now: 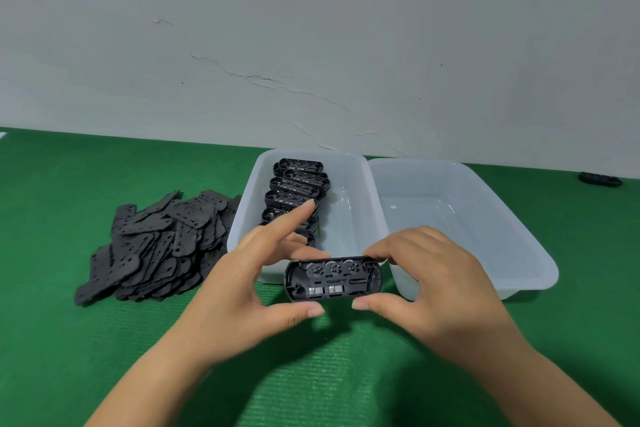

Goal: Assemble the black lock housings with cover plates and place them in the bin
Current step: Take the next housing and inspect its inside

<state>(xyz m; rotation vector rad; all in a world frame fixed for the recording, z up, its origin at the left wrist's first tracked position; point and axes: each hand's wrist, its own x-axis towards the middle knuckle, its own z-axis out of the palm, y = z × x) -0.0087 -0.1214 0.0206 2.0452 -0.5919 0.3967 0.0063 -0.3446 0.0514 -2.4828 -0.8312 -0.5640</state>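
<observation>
A black lock housing (333, 279) is held level above the green table in front of the bins, its open side facing me with springs and metal parts showing. My left hand (249, 284) grips its left end, index finger raised. My right hand (440, 282) grips its right end between thumb and fingers. No cover plate lies on it. A heap of flat black cover plates (156, 243) rests on the table to the left. The left translucent bin (349, 215) holds a row of several housings (298, 184) along its left side.
A second translucent bin (485, 218) stands against the first on the right; I see nothing in it but a small pale speck. One black part (600, 179) lies far right near the grey wall. A green mat (104, 357) covers the table.
</observation>
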